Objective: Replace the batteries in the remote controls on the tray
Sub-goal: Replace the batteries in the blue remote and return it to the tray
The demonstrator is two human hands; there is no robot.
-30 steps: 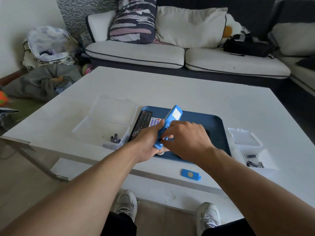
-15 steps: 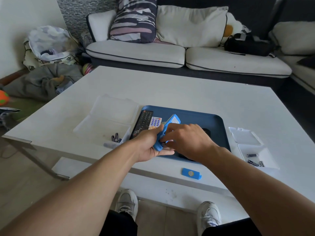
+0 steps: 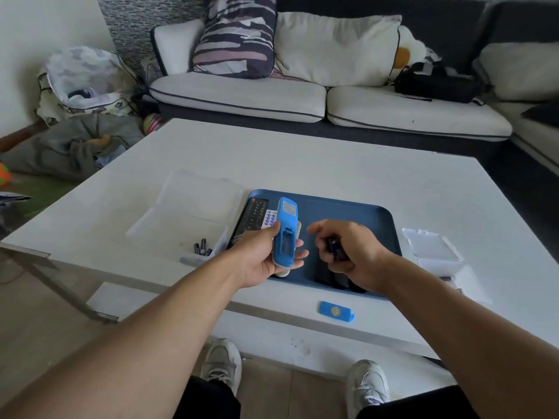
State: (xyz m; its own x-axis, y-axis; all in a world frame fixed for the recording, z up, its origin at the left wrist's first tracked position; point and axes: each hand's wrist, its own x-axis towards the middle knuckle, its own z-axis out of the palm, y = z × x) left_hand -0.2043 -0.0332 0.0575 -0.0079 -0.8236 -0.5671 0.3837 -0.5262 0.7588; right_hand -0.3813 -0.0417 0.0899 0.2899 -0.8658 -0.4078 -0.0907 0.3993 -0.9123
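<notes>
Left hand (image 3: 266,255) grips blue remote (image 3: 285,229) back-side up, battery bay uncovered, raised over the near left part of the blue tray (image 3: 357,213). Right hand (image 3: 348,252) is curled around dark batteries (image 3: 334,247), just right of the remote. Black remote (image 3: 253,217) lies on the tray's left edge. Blue battery cover (image 3: 336,311) rests on the tabletop (image 3: 302,158) near its front edge.

White sofa (image 3: 302,98) past table's far edge: striped pillow (image 3: 236,37), cream cushion (image 3: 338,46), black bag (image 3: 438,83). Clothes pile (image 3: 75,143), laundry bag (image 3: 84,80) on floor off table's left edge.
</notes>
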